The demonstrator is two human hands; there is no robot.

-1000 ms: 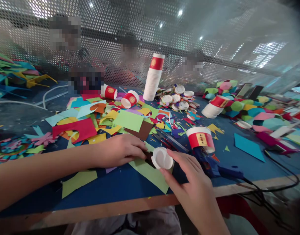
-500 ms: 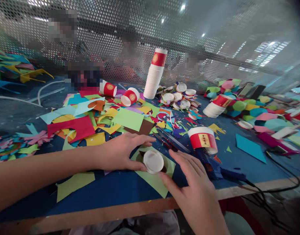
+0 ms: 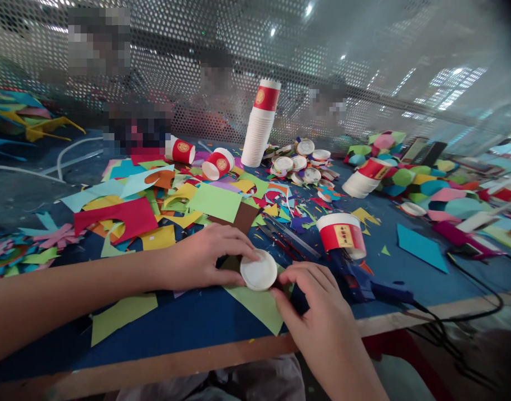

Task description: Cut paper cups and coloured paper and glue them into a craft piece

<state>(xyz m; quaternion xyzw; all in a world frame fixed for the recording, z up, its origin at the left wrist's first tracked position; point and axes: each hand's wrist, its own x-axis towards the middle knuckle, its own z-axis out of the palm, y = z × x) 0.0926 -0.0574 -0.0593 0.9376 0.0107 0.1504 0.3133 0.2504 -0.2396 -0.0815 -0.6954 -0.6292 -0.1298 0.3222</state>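
A white cut-off paper cup bottom (image 3: 259,271) rests upside down on a light green paper sheet (image 3: 259,305) near the table's front edge. My left hand (image 3: 205,257) lies on the paper and grips the cup bottom from the left with thumb and fingers. My right hand (image 3: 318,312) has its fingers curled against the cup's right side, pressing a dark brown paper strip (image 3: 285,287) there. Part of the strip is hidden by my fingers.
A red-banded paper cup (image 3: 342,234) sits on a blue glue gun (image 3: 364,284), with its black cord (image 3: 468,317) trailing right. Scissors (image 3: 289,236), coloured paper scraps (image 3: 155,206), a cup stack (image 3: 260,125), cup bottoms (image 3: 301,167) and paper balls (image 3: 422,186) fill the table. Blurred people sit behind a mesh screen (image 3: 364,67).
The cup bottom went from tilted in my right hand to flat on the green paper. My left hand closed on it and my right fingers curled against its side.
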